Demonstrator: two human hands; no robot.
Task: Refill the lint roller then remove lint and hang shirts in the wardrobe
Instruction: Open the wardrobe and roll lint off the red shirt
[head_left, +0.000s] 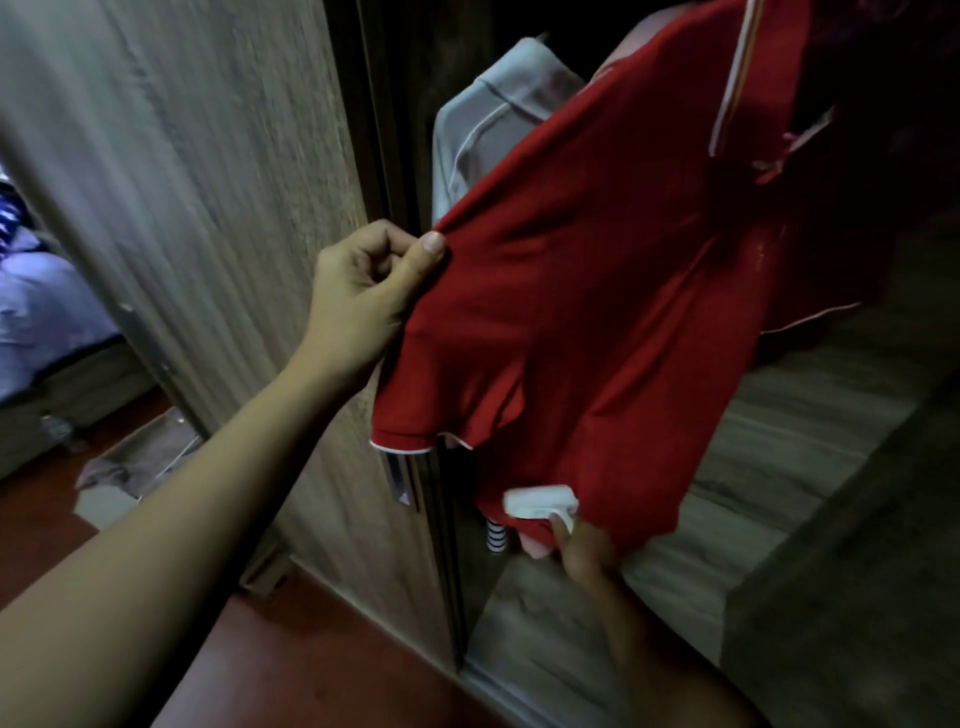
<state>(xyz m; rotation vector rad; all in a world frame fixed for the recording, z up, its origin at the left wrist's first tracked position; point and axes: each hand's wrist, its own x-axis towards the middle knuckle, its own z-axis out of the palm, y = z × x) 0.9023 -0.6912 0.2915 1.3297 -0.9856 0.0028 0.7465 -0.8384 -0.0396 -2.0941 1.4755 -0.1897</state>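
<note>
A red polo shirt (597, 291) with white trim hangs inside the open wardrobe, filling the middle of the view. My left hand (369, 291) pinches its left shoulder seam between thumb and fingers and pulls the cloth taut. At the shirt's lower hem my right hand (582, 545) grips the lint roller, whose white head (540, 501) lies against the red cloth. The roller's handle is hidden in my hand. A grey shirt (488, 135) with white piping hangs just behind the red one.
The wooden wardrobe door (208, 208) stands on the left, with a metal handle (402, 478) low on its edge. A wooden shelf (753, 467) runs under the shirts. A striped garment (496, 538) peeks out below. A bed (41, 312) and red floor (311, 649) lie at left.
</note>
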